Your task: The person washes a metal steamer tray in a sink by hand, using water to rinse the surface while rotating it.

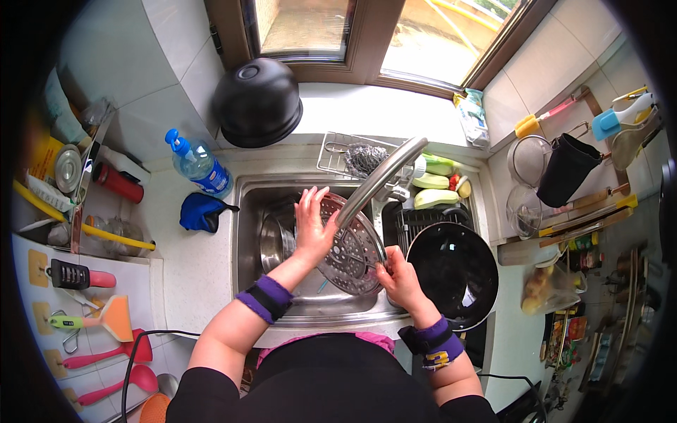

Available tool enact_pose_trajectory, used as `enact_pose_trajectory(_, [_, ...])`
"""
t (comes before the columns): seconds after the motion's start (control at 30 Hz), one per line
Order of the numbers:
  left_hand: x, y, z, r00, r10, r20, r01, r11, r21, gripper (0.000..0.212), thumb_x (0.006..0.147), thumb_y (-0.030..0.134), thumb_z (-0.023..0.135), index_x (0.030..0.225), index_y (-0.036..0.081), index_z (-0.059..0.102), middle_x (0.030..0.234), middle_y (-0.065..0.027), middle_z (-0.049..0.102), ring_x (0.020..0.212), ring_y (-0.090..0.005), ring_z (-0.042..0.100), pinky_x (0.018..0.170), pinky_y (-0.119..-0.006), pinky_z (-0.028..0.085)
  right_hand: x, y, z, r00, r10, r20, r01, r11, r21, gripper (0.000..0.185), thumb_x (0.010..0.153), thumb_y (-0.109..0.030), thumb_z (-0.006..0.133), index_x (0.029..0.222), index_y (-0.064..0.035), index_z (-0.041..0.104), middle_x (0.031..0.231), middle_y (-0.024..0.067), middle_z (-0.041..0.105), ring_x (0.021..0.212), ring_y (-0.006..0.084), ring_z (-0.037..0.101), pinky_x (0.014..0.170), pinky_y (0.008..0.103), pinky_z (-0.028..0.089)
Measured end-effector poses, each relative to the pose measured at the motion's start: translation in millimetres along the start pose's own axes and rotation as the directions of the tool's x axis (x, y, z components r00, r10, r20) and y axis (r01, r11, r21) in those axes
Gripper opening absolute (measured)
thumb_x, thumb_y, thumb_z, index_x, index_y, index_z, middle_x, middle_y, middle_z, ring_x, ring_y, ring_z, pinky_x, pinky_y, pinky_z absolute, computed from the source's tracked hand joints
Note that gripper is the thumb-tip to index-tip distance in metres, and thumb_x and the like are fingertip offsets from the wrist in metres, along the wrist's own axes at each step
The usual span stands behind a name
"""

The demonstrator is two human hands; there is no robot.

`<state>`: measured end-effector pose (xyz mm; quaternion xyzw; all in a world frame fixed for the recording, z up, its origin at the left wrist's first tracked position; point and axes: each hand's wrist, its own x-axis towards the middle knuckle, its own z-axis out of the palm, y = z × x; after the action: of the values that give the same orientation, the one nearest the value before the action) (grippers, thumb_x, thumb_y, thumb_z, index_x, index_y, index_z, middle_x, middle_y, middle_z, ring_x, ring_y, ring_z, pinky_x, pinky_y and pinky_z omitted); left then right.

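Note:
A perforated stainless-steel steamer tray [346,259] is held tilted over the left sink basin [307,306]. My right hand [400,278] grips its right rim, thumb on the near edge. At the tray's upper left is my left hand [312,227], fingers stretched out and thumb beside the metal faucet spout [382,182]. Whether its palm presses on the tray is hard to tell. The spout crosses in front of the tray and hides part of it. Behind my left hand, a steel pot [271,240] rests in the basin, partly covered.
A black wok [449,275] sits over the right basin, beside a black drain rack [423,219]. Peeled vegetables [436,198] lie behind it. A wire rack [333,153] holds a steel scourer [366,158]. Left stand a blue-topped bottle [203,166] and a blue cloth [201,212].

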<state>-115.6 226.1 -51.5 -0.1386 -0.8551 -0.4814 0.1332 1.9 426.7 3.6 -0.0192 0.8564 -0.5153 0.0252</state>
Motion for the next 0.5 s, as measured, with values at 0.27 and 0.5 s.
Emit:
enact_pose_trajectory(0.27, [21.2, 17.8, -61.7, 0.910, 0.193, 0.367, -0.134, 0.975, -0.179, 0.012, 0.084, 0.012, 0.068, 0.092, 0.004, 0.066, 0.085, -0.0070, 0.063, 0.084, -0.0241, 0.058, 0.078, -0.033, 0.046, 17.8, 8.5, -16.0, 0.982, -0.042, 0.185, 0.053, 0.997, -0.056, 0.025, 0.091, -0.011, 0.059, 0.114, -0.0049, 0.050, 0.076, 0.0165, 0.062, 0.072, 0.0376, 0.062, 0.064, 0.0394, 0.048])
enact_pose_trajectory(0.5, [13.4, 7.6, -73.1, 0.884, -0.095, 0.457, 0.249, 0.924, -0.290, 0.016, 0.090, 0.017, 0.066, 0.093, 0.000, 0.066, 0.081, -0.0040, 0.068, 0.072, -0.0111, 0.062, 0.067, -0.026, 0.048, 64.4, 5.6, 1.5, 0.981, -0.056, 0.186, 0.042, 0.996, 0.079, 0.019, 0.091, -0.018, 0.063, 0.105, -0.0046, 0.061, 0.075, 0.0111, 0.063, 0.065, 0.0206, 0.061, 0.062, 0.0327, 0.048])
